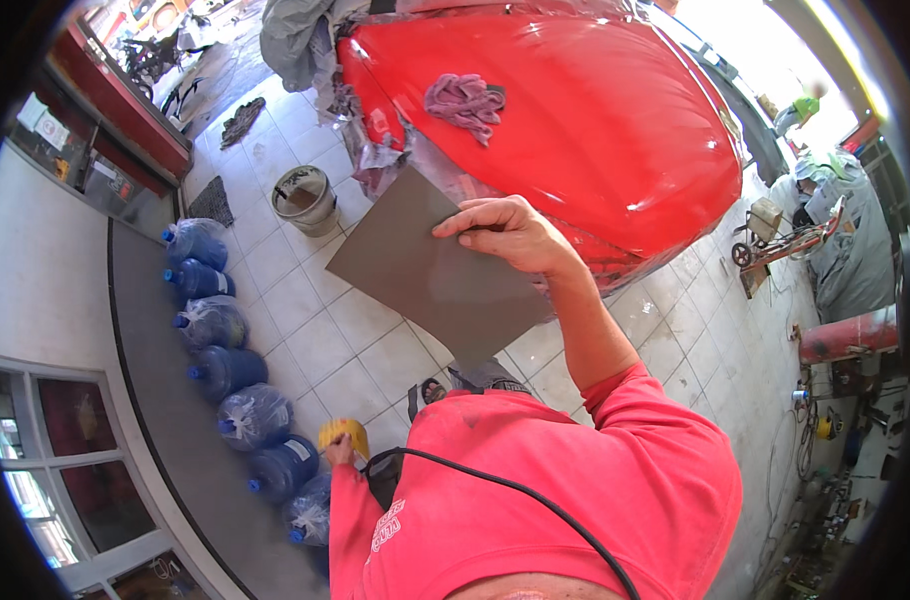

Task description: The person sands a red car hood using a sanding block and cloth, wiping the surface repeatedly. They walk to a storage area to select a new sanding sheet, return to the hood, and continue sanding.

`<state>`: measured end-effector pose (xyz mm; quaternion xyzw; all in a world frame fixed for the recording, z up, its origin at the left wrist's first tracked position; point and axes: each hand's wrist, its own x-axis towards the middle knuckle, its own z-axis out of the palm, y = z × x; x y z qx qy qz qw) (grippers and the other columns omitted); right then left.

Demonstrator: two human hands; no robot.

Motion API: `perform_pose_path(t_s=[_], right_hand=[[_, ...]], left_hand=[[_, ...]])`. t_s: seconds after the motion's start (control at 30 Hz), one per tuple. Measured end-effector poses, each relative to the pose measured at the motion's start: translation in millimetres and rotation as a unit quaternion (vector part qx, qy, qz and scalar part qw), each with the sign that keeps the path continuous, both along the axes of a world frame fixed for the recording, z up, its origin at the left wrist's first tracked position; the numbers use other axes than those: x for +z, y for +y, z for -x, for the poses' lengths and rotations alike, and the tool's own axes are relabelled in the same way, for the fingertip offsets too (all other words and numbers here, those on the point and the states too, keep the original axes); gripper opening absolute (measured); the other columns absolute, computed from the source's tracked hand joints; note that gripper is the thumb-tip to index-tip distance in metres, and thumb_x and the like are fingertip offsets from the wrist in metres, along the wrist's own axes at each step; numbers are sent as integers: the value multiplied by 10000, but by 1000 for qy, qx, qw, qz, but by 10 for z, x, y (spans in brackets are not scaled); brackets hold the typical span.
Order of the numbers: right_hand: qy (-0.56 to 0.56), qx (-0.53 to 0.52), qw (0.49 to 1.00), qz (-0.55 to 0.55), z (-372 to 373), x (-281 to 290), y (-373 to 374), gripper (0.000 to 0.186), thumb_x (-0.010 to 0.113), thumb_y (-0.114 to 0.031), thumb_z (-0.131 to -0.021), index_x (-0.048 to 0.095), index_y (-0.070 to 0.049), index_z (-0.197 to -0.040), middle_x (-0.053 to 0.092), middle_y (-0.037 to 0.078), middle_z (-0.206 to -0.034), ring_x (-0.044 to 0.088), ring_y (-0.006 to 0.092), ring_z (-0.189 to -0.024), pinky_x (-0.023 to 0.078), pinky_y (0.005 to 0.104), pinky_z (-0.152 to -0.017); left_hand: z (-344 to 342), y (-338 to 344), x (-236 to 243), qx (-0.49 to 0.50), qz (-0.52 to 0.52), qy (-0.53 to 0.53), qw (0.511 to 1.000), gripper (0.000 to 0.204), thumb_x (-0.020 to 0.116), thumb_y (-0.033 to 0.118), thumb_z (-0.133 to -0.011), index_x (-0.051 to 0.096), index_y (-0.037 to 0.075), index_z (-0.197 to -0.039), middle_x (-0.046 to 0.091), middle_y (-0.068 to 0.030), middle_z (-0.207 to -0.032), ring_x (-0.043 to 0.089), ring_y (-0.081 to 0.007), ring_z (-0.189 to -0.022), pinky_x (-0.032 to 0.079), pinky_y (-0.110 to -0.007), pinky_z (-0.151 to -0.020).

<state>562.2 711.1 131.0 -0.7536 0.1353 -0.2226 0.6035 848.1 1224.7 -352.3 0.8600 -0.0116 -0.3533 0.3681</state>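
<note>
Head view, looking down: the right hand is lifted up in front of a big shiny red car body. Its fingers are closed on the top right edge of a flat grey-brown sheet, thumb on the near side and the other fingers curled over the edge. The sheet looks like sandpaper. It hangs tilted in the air above the white tiled floor, with one corner pointing up toward the car.

The left hand is low down, close to the person's red shirt. It is wrapped around a yellow thing. I cannot tell what the yellow thing is, as only its round top shows. A black cable runs across the shirt.

A pink rag lies bunched up on top of the red car body. A grey bucket stands on the floor near the car, beyond the sheet's upper corner. A row of blue water jugs lies along the wall on the left, each one in a clear bag. On the far right a small hand cart stands on the tiles.
</note>
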Motion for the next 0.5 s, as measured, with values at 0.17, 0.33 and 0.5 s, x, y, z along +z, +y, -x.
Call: perform_pose_path(t_s=[0.17, 0.33, 0.5], right_hand=[[-66, -91, 990, -80, -556, -12, -248, 374, 633, 63, -949, 730, -21, -1300, 734, 33, -1209, 655, 89, -1047, 531, 264, -959], [-228, -163, 936, -212, -1043, 26, -922, 389, 630, 62, -973, 663, 40, -1360, 745, 113, -1167, 740, 151, -942, 628, 287, -851], [-267, -216, 919, -196, -1651, 50, -1875, 400, 629, 54, -957, 677, 26, -1352, 746, 110, -1150, 734, 151, -923, 618, 282, -828]], left_hand=[[-544, -844, 385, 110, 123, 15, 986, 390, 771, 217, -934, 716, 4, -1257, 740, -98, -1134, 716, -204, -852, 570, -368, -518], [-486, -964, 408, 55, 77, 18, 995, 362, 786, 210, -926, 737, -29, -1194, 749, -109, -1066, 716, -200, -848, 605, -359, -668], [-449, -635, 168, -23, -87, -20, 996, 359, 777, 200, -932, 738, -55, -1182, 758, -130, -1062, 725, -209, -893, 609, -357, -782]])
